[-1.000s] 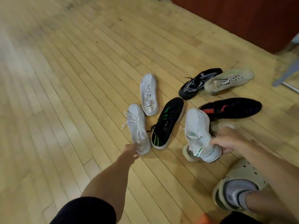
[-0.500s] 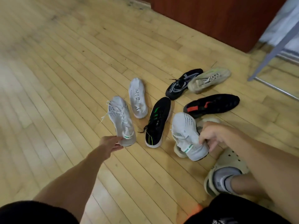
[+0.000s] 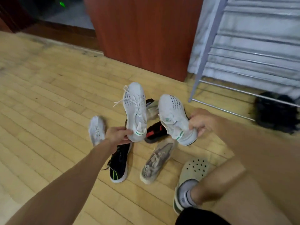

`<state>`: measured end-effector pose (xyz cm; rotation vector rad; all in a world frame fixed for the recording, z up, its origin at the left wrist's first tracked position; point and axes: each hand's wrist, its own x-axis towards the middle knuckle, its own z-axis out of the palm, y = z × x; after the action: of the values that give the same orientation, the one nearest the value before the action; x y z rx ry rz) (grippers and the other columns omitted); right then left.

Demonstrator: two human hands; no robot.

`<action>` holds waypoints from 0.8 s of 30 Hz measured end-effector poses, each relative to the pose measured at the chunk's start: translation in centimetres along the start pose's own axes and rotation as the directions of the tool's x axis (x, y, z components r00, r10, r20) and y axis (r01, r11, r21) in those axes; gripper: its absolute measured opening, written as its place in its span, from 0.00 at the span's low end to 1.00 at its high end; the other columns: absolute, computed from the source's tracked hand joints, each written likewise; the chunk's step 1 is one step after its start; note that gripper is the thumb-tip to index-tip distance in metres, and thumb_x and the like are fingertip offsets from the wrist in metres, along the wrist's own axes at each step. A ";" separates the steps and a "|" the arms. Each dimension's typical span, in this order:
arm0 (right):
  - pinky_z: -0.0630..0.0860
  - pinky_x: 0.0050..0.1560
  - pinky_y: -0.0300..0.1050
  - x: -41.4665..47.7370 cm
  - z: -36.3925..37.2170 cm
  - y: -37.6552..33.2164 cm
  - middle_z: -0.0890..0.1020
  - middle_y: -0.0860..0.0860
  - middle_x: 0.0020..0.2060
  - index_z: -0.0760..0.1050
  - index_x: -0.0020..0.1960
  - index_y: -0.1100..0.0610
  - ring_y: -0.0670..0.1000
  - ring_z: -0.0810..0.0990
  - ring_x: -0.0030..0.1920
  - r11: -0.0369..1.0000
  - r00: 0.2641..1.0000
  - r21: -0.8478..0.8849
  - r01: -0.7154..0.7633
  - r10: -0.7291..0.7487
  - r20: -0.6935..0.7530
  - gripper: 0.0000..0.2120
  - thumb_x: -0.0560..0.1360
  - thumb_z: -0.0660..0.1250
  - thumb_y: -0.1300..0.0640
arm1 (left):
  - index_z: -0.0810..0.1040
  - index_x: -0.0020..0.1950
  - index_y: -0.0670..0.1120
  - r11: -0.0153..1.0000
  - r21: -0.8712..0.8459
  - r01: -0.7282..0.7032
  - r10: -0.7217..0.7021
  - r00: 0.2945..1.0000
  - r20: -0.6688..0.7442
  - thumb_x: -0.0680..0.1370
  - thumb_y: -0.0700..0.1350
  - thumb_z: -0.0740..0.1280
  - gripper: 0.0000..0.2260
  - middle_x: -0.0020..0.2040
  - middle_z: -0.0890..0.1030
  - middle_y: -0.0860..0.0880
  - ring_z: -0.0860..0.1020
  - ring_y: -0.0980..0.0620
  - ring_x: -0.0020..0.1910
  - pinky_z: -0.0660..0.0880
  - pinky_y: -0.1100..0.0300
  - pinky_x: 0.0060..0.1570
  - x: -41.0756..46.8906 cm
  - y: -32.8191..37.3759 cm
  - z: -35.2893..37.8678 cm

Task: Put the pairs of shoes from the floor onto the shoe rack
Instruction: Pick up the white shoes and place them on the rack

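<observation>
Two white knit sneakers: my left hand grips one heel, my right hand the other, so I think toes go first onto the grey metal shoe rack past my right hand.

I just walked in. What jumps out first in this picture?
A matching pair of white sneakers is held up mid-frame: the left hand grips one sneaker by its heel, and the right hand grips the other sneaker. Beneath them, loose shoes lie on the wooden floor, among them a black shoe. A metal shoe rack stands at upper right.
</observation>
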<state>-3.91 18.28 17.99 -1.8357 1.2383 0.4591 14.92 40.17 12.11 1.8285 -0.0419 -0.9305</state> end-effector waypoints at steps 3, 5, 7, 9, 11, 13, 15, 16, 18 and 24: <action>0.83 0.41 0.57 -0.2 -3.4 3.7 0.76 0.68 0.58 0.67 0.66 0.71 0.68 0.82 0.51 0.993 0.995 0.086 -0.077 0.082 -0.050 0.21 0.74 0.64 0.71 | 0.77 0.50 0.37 0.998 0.065 -0.020 0.014 0.996 0.092 0.69 0.35 0.75 0.12 0.42 0.83 0.39 0.82 0.44 0.38 0.83 0.55 0.36 0.4 2.2 6.0; 0.80 0.51 0.62 -0.1 -5.3 6.1 0.76 0.70 0.59 0.68 0.65 0.72 0.70 0.80 0.55 0.976 0.986 0.177 -0.127 0.144 -0.084 0.20 0.74 0.65 0.72 | 0.79 0.47 0.38 0.992 0.126 -0.019 -0.001 0.987 0.158 0.69 0.35 0.75 0.10 0.40 0.83 0.42 0.83 0.44 0.38 0.83 0.56 0.35 0.8 3.2 9.4; 0.79 0.53 0.62 0.4 -6.6 8.4 0.75 0.70 0.61 0.67 0.66 0.71 0.70 0.79 0.56 0.956 0.973 0.238 -0.172 0.202 -0.107 0.21 0.75 0.65 0.71 | 0.80 0.45 0.37 0.984 0.176 -0.010 -0.030 0.975 0.219 0.69 0.35 0.75 0.07 0.40 0.83 0.42 0.82 0.45 0.38 0.82 0.56 0.32 1.5 3.9 12.8; 0.80 0.51 0.62 1.3 -7.9 10.7 0.76 0.69 0.60 0.67 0.67 0.70 0.70 0.80 0.54 0.931 0.959 0.296 -0.214 0.258 -0.116 0.22 0.74 0.65 0.71 | 0.80 0.41 0.37 0.973 0.232 0.001 -0.065 0.961 0.269 0.70 0.34 0.73 0.04 0.41 0.83 0.41 0.82 0.45 0.37 0.81 0.56 0.32 2.4 4.5 16.2; 0.82 0.47 0.61 2.7 -8.8 12.8 0.78 0.67 0.58 0.71 0.64 0.69 0.68 0.82 0.52 0.905 0.948 0.356 -0.233 0.293 -0.126 0.20 0.73 0.67 0.71 | 0.80 0.41 0.36 0.963 0.269 -0.002 -0.082 0.950 0.300 0.70 0.33 0.73 0.03 0.40 0.83 0.40 0.82 0.44 0.37 0.82 0.57 0.31 3.3 4.9 19.5; 0.83 0.43 0.60 5.0 -10.2 14.9 0.80 0.65 0.53 0.73 0.60 0.69 0.66 0.83 0.49 0.880 0.935 0.403 -0.250 0.327 -0.134 0.17 0.72 0.67 0.71 | 0.81 0.41 0.36 0.953 0.304 -0.011 -0.092 0.943 0.321 0.70 0.34 0.73 0.03 0.40 0.83 0.39 0.82 0.43 0.38 0.83 0.55 0.37 5.0 5.2 23.3; 0.83 0.38 0.59 7.0 -10.6 16.2 0.80 0.64 0.46 0.74 0.53 0.68 0.66 0.83 0.44 0.857 0.929 0.453 -0.245 0.340 -0.142 0.11 0.71 0.67 0.71 | 0.82 0.43 0.35 0.944 0.330 -0.028 -0.088 0.939 0.332 0.69 0.35 0.74 0.05 0.43 0.84 0.37 0.83 0.41 0.40 0.83 0.52 0.41 6.5 5.1 25.8; 0.83 0.36 0.58 8.5 -10.9 17.0 0.79 0.64 0.44 0.74 0.52 0.67 0.66 0.83 0.41 0.838 0.923 0.486 -0.247 0.357 -0.146 0.10 0.71 0.67 0.71 | 0.82 0.45 0.34 0.940 0.339 -0.034 -0.088 0.937 0.339 0.69 0.36 0.74 0.07 0.44 0.84 0.36 0.83 0.40 0.40 0.83 0.52 0.40 7.6 5.0 27.4; 0.81 0.30 0.53 11.8 -11.4 18.4 0.77 0.62 0.38 0.74 0.47 0.66 0.63 0.81 0.36 0.800 0.917 0.551 -0.238 0.372 -0.144 0.06 0.70 0.66 0.70 | 0.82 0.48 0.32 0.927 0.371 -0.057 -0.082 0.934 0.348 0.69 0.36 0.74 0.10 0.45 0.84 0.34 0.83 0.40 0.39 0.83 0.54 0.36 9.9 5.0 30.2; 0.83 0.34 0.52 20.4 -13.9 21.5 0.84 0.59 0.46 0.80 0.47 0.58 0.60 0.83 0.45 0.748 0.903 0.648 -0.140 0.365 -0.227 0.05 0.71 0.69 0.60 | 0.80 0.53 0.36 0.938 0.343 -0.043 -0.078 0.940 0.331 0.71 0.36 0.73 0.12 0.48 0.83 0.39 0.82 0.45 0.36 0.81 0.60 0.29 16.4 6.1 38.2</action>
<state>-16.04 -7.77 2.24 -1.1960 1.6529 -0.1463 5.39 0.73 1.42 1.9644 -0.4314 -1.3106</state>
